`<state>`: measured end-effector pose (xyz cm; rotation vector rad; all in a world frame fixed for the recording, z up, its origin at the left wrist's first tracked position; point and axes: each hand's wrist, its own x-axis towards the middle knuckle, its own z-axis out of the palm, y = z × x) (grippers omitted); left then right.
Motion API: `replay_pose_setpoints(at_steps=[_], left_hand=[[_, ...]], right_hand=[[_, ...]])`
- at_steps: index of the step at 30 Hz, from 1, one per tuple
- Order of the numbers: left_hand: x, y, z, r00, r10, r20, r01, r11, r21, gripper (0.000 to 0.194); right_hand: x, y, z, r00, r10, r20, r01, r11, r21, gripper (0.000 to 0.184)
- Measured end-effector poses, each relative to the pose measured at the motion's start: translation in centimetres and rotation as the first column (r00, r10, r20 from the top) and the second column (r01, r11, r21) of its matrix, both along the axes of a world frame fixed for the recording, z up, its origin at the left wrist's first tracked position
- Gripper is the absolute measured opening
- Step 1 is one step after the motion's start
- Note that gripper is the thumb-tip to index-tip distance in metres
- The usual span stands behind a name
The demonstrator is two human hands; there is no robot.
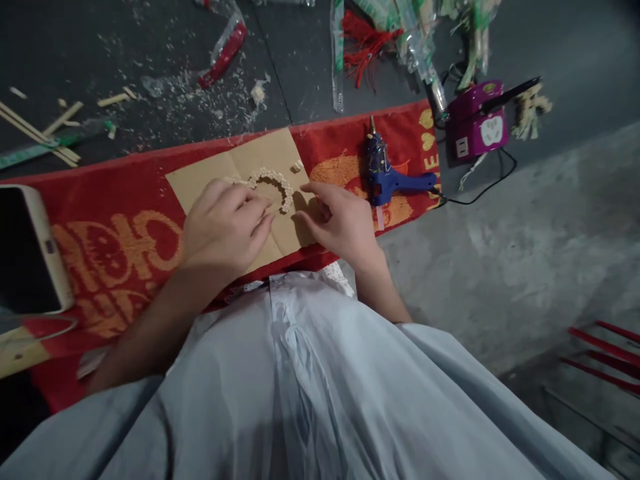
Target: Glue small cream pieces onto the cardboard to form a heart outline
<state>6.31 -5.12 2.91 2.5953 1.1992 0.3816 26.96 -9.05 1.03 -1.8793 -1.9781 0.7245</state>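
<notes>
A curved chain of small pale bead-like pieces (286, 183) lies on a tan sheet of card (280, 247), which has a fold across it. My left hand (225, 223) is over the left part of the chain and hides some of it. Its thumb and fingers are pinched together; whatever is between them is too small to name. My right hand (343, 217) rests at the card's right edge, thumb and forefinger apart with nothing between them. Just above its fingers sits a small loose pale piece (297, 166).
On the red towel (325, 143) lies a blue glue gun (383, 170) to the right, and a phone (30, 250) on the left. A purple power socket box (477, 123) with a cable stands beyond. Sticks (63, 120), red tassels (363, 47) and plastic wrappers litter the dark table.
</notes>
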Motion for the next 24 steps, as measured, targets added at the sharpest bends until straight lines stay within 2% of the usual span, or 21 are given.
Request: replay_pose_setpoints(at_steps=[3,6,9,14,17,20,24], left_hand=[[0.6,-1.3,-1.0,0.997,0.074,0.034,-0.073,0.997,-0.012,0.019],[1.1,-1.8,-1.5,0.995,0.087,0.05,-0.086,0.996,-0.011,0.021],[0.7,-2.0,-1.3,0.992,0.112,0.065,-0.112,0.994,-0.002,0.022],[-1.3,-2.6,-0.9,0.969,0.227,0.095,-0.228,0.974,0.0,0.029],[-2.6,-2.8,-1.1,0.929,0.353,0.11,-0.358,0.933,0.025,0.026],[-3.7,-3.1,-1.8,0.859,0.494,0.134,-0.508,0.855,0.102,0.027],[-4.3,-3.5,-2.8,0.827,0.556,0.088,-0.563,0.819,0.114,0.034]], right_hand=[[-0.3,0.2,-0.3,0.999,0.045,-0.014,-0.045,0.999,-0.011,0.04],[-0.7,0.4,-0.4,0.998,0.059,-0.015,-0.059,0.998,-0.028,0.045],[-1.0,0.5,-0.4,0.999,0.052,0.0,-0.052,0.998,-0.035,0.049],[-1.4,0.5,-0.4,0.999,0.037,0.034,-0.035,0.999,-0.039,0.046],[-1.5,0.5,-0.7,0.998,0.036,0.048,-0.036,0.999,-0.005,0.044],[-1.6,0.4,-1.0,0.998,0.031,0.051,-0.034,0.998,0.044,0.043],[-1.7,0.3,-1.3,0.999,0.001,0.051,-0.006,0.996,0.094,0.042]])
